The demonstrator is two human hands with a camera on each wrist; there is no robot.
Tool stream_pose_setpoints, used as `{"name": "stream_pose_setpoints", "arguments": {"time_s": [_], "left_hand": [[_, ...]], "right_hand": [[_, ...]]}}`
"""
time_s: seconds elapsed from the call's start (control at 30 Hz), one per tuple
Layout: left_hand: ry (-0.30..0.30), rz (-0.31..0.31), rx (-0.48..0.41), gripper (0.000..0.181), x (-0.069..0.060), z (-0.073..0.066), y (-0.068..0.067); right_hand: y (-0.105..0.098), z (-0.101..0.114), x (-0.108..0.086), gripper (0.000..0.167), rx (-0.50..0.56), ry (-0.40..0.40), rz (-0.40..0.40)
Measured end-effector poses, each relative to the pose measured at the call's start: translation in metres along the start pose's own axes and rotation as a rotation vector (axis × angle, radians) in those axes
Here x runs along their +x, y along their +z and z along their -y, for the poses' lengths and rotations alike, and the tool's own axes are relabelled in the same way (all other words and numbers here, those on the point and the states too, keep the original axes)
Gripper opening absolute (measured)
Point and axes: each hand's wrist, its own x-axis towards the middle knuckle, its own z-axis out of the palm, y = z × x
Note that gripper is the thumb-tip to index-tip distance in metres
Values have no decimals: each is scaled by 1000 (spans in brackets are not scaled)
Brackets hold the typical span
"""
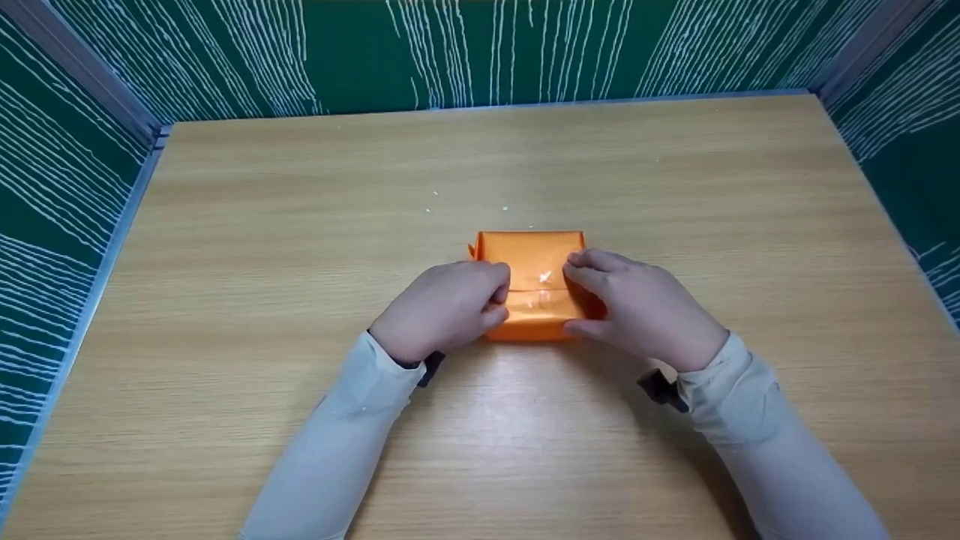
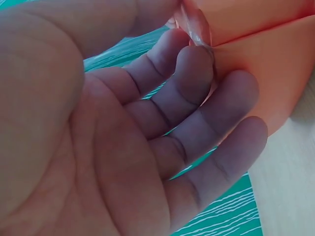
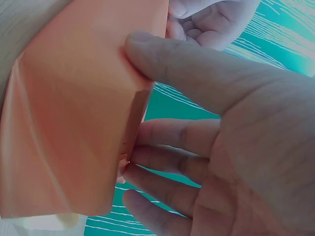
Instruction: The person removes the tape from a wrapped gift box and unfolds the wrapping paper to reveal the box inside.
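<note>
Orange packet (image 1: 536,281) between hands (image 1: 450,304) (image 1: 641,307); table edges (image 1: 487,112) well away

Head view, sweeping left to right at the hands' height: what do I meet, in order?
Left green wall, left hand, orange package, right hand, right green wall.
</note>
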Motion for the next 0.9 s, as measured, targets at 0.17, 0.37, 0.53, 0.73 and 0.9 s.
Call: {"name": "stream_pose_setpoints", "arguments": {"time_s": [0.17, 0.37, 0.53, 0.73, 0.9], "left_hand": [[3, 3, -7, 8, -2, 0, -2], [17, 2, -8, 19, -4, 2, -3], [28, 15, -8, 20, -5, 1, -4], [35, 9, -6, 2, -5, 1, -4], [25, 6, 7, 19, -3, 2, -2]], "right_hand": [[1, 0, 0, 74, 3, -3, 0], [0, -1, -1, 72, 14, -21, -22], [-1, -1, -2, 72, 13, -32, -30], [-1, -1, -2, 72, 13, -32, -29], [-1, -1, -1, 72, 12, -20, -14]]}}
